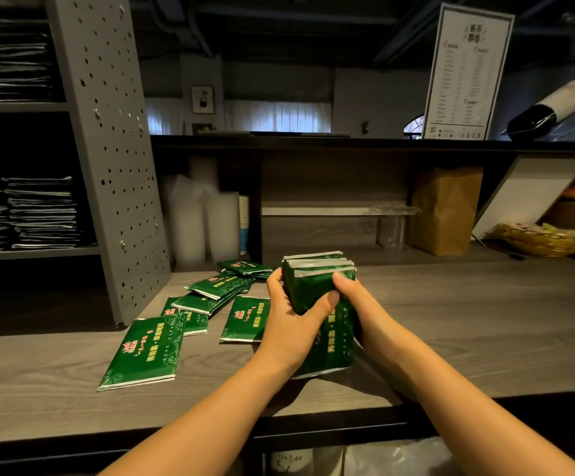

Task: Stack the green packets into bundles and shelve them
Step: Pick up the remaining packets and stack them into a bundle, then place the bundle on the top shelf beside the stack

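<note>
The left hand and right hand close their grip round the bundle, upright on the table. Loose packets lie left of it.

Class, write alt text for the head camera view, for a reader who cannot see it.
Two bare hands, the left hand and the right hand, grip an upright bundle of green packets on a grey wood-grain counter. More loose green packets lie scattered to its left, near a shelf unit holding dark stacks.
</note>
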The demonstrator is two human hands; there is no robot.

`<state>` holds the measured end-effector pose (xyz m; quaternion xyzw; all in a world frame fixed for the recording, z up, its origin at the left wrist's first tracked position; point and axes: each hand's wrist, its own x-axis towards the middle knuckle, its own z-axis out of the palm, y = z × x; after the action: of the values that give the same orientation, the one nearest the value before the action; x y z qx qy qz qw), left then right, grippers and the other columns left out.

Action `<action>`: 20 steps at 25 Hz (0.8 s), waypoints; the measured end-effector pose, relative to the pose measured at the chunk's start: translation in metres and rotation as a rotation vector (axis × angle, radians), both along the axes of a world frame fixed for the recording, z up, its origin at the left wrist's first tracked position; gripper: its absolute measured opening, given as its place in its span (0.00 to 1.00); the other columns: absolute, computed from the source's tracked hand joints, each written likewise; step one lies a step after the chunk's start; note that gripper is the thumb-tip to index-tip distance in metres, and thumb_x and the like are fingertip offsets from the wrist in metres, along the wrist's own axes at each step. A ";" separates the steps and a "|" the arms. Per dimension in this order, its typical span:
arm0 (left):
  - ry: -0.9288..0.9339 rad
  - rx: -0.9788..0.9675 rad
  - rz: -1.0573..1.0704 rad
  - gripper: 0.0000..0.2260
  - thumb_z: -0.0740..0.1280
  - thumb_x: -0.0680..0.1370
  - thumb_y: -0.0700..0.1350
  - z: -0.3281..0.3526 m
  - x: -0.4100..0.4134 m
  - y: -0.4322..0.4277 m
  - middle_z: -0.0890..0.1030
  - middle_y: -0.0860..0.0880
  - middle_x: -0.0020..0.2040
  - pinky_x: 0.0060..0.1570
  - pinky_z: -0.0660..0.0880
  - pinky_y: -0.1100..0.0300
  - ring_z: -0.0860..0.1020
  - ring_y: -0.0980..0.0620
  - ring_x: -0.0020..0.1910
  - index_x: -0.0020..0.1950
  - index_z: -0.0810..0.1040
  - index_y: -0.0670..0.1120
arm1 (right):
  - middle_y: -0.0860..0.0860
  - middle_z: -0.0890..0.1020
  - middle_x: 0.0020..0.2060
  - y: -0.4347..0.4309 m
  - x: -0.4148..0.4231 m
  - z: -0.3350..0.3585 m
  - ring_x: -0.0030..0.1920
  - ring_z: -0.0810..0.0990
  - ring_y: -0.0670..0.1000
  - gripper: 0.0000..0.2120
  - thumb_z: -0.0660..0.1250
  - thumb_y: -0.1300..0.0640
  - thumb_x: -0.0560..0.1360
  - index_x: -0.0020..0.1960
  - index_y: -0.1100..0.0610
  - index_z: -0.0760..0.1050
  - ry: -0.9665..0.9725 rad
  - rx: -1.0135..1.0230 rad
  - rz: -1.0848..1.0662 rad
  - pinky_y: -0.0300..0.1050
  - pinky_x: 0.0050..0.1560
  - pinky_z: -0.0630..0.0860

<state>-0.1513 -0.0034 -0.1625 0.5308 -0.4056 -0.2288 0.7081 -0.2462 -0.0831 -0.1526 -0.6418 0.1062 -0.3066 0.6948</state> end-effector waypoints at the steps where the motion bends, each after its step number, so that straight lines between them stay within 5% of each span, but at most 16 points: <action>1: 0.034 -0.010 0.005 0.26 0.72 0.72 0.40 0.004 0.002 0.000 0.79 0.47 0.56 0.49 0.78 0.61 0.79 0.54 0.52 0.64 0.63 0.50 | 0.48 0.83 0.54 -0.002 -0.002 0.001 0.53 0.83 0.48 0.25 0.66 0.47 0.68 0.65 0.48 0.70 0.013 -0.044 0.015 0.41 0.47 0.79; 4: 0.176 -0.030 -0.035 0.26 0.73 0.70 0.44 0.019 0.005 0.004 0.80 0.43 0.55 0.56 0.77 0.45 0.80 0.45 0.53 0.64 0.65 0.48 | 0.46 0.82 0.55 -0.001 -0.003 0.008 0.54 0.82 0.48 0.27 0.68 0.54 0.68 0.65 0.43 0.67 0.054 -0.183 0.006 0.42 0.49 0.79; 7: 0.227 -0.013 -0.053 0.27 0.74 0.68 0.45 0.037 0.006 0.018 0.80 0.40 0.57 0.55 0.76 0.41 0.81 0.42 0.53 0.64 0.66 0.48 | 0.45 0.80 0.55 0.011 0.005 0.018 0.55 0.81 0.46 0.24 0.64 0.53 0.67 0.62 0.40 0.67 0.028 -0.262 -0.006 0.43 0.53 0.78; 11: 0.286 -0.025 -0.052 0.23 0.71 0.72 0.46 0.072 0.017 0.047 0.81 0.41 0.51 0.41 0.81 0.49 0.83 0.45 0.41 0.64 0.67 0.47 | 0.46 0.82 0.50 0.039 0.029 0.048 0.47 0.83 0.44 0.18 0.63 0.57 0.70 0.59 0.45 0.70 -0.068 -0.255 -0.020 0.37 0.43 0.78; 14: 0.195 -0.032 -0.021 0.23 0.69 0.74 0.47 0.101 0.039 0.076 0.81 0.43 0.49 0.40 0.80 0.54 0.82 0.48 0.39 0.66 0.66 0.45 | 0.50 0.83 0.43 0.065 0.055 0.081 0.40 0.83 0.46 0.11 0.63 0.61 0.74 0.53 0.49 0.74 -0.130 -0.182 -0.035 0.39 0.39 0.79; 18: -0.044 -0.028 0.057 0.23 0.66 0.76 0.46 0.140 0.077 0.128 0.80 0.48 0.49 0.35 0.77 0.68 0.80 0.57 0.40 0.68 0.63 0.44 | 0.56 0.83 0.51 0.111 0.098 0.130 0.48 0.82 0.54 0.13 0.62 0.58 0.75 0.58 0.57 0.76 -0.146 -0.100 -0.027 0.46 0.47 0.78; 20: -0.077 -0.029 0.077 0.23 0.67 0.76 0.45 0.159 0.097 0.155 0.80 0.48 0.52 0.39 0.78 0.68 0.80 0.57 0.42 0.68 0.63 0.44 | 0.59 0.82 0.54 0.135 0.120 0.149 0.50 0.82 0.56 0.17 0.63 0.56 0.74 0.61 0.60 0.75 -0.159 -0.066 0.000 0.48 0.49 0.78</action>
<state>-0.0545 0.1519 -0.0030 0.5440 -0.4150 -0.1750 0.7080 -0.1267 0.0516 -0.0033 -0.6381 0.0406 -0.3598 0.6795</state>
